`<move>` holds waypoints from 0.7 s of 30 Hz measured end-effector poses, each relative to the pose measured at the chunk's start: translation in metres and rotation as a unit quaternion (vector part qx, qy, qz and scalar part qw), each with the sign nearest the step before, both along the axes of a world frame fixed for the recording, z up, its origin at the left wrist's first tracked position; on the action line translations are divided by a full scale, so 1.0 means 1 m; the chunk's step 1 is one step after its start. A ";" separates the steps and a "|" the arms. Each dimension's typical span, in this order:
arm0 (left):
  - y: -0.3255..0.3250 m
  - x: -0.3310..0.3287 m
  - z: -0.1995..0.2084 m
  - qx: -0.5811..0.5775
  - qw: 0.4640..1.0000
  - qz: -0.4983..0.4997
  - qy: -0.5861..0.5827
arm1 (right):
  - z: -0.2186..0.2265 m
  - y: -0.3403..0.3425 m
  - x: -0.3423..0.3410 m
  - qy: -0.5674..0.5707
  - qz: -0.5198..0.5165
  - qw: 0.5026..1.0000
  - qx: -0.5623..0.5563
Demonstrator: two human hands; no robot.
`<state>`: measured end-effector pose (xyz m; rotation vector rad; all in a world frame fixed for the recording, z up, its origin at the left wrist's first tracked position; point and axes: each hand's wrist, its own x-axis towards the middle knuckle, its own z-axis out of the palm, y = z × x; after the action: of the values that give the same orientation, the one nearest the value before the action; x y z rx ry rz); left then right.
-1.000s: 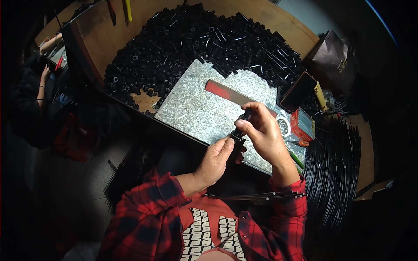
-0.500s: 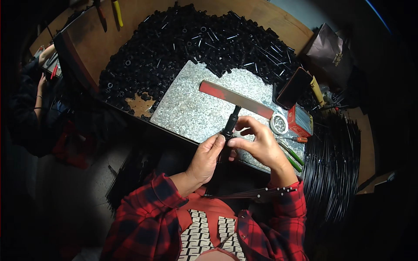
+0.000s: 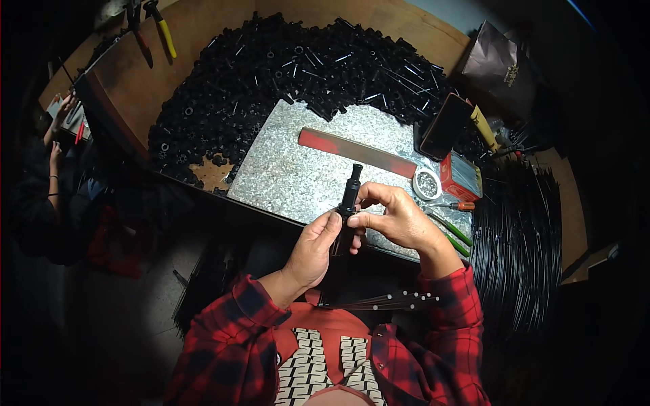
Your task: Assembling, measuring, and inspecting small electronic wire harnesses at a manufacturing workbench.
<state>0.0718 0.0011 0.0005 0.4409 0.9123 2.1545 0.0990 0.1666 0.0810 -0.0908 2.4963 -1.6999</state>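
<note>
A black stepped cylindrical part (image 3: pixel 350 188), narrower toward its flared top, stands nearly upright between my hands, in front of the speckled stone slab. My left hand (image 3: pixel 308 252) is closed round its lower end, thumb up against a collar. From the other side my right hand (image 3: pixel 401 220) pinches at that collar with thumb and fingers. The fingers cover the part's lower end, so how it ends cannot be made out. Beneath my right forearm, thin dark rods with pale round tips (image 3: pixel 389 302) stick out sideways.
On the slab (image 3: pixel 271 159) lie a red-and-grey bar (image 3: pixel 357 154), a white dish (image 3: pixel 427 183) and green-handled pliers (image 3: pixel 450 229). A phone (image 3: pixel 445 128) leans by a red box (image 3: pixel 462 177). Black parts (image 3: pixel 271 88) heap behind; black rods (image 3: pixel 514 250) hang right. A co-worker's arm (image 3: pixel 54 169) shows far left.
The whole view has shifted a little, so the slab and tools sit slightly further left. Both hands keep their hold on the black part, which stands a bit more upright.
</note>
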 end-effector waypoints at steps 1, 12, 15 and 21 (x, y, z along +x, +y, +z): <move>0.000 0.000 0.000 -0.001 1.000 -0.001 0.001 | 0.000 -0.001 0.001 0.001 -0.001 1.000 -0.001; -0.005 -0.003 -0.001 0.013 0.999 0.017 -0.026 | -0.045 -0.017 0.020 0.097 -0.175 0.977 0.075; -0.003 -0.007 -0.006 0.014 1.000 0.008 -0.020 | -0.071 -0.026 0.025 0.028 -0.224 0.971 -0.078; -0.006 -0.010 -0.007 0.011 1.000 0.023 0.017 | -0.066 -0.043 0.029 -0.013 -0.191 0.951 -0.241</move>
<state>0.0613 -0.0050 -0.0068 0.4736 0.9276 2.2061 0.1281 0.1232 0.0145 0.3925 2.1184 -2.4133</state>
